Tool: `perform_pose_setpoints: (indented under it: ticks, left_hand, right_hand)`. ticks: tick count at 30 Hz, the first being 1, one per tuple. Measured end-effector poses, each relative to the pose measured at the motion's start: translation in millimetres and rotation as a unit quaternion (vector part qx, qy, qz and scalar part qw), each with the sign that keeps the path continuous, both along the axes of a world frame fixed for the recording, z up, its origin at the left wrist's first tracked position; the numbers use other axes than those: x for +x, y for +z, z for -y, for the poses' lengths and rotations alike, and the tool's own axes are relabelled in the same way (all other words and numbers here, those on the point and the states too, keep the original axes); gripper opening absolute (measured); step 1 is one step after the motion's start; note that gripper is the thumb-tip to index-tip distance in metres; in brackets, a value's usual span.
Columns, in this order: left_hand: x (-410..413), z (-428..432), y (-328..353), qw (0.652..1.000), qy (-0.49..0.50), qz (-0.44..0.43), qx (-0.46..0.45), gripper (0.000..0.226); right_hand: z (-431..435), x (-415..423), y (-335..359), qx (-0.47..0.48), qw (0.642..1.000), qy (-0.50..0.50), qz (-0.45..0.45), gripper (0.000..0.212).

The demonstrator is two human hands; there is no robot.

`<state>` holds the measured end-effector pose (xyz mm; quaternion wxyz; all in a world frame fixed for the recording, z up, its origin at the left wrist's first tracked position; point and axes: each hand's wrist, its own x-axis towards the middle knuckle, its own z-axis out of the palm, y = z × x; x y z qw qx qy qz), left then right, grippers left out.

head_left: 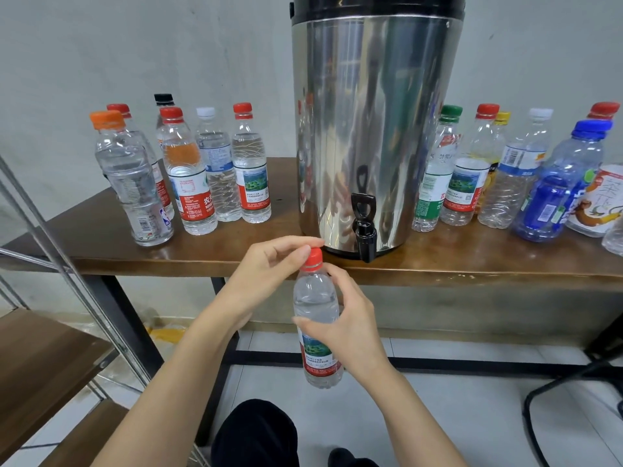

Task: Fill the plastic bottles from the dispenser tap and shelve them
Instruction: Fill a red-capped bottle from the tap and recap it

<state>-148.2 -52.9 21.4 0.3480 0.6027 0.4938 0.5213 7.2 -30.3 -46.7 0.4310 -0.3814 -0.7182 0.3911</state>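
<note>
Holding a clear plastic bottle (315, 298) upright in the head view, we are keeping it in the air in front of the table's front edge, just below and to the left of the black tap (364, 227). Our right hand (347, 325) is gripping the bottle around its middle, with the fingers curling over the body just above the red and green label. Our left hand (269, 267) is pinching the red cap (313, 257), which is sitting on the bottle's neck. The steel dispenser (374, 123) is standing on the brown table (101, 244), with its tap hanging over the front edge. A cluster of capped bottles (199, 183) is standing on the table to the left of the dispenser, and another group of capped bottles (505, 183) is standing to its right. A shelf unit (40, 358) with wooden boards and metal rails is showing at the left edge, near our left forearm.
</note>
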Motion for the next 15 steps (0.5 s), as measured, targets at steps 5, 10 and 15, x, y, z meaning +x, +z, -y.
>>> perform_pose_setpoints:
  ticks: [5, 10, 15]
  left_hand:
    - [-6, -3, 1, 0.998, 0.044, 0.031, 0.037, 0.024]
    - [-30, -5, 6, 0.987, 0.096, 0.080, 0.104, 0.037]
    - [-69, -20, -5, 0.909, 0.345, 0.098, 0.213, 0.019]
  right_hand:
    - [-3, -10, 7, 0.003, 1.000, 0.019, 0.004, 0.076]
    - [-10, -26, 29, 0.007, 0.999, 0.038, -0.017, 0.077]
    - [-24, -54, 85, 0.062, 0.993, 0.065, -0.073, 0.080]
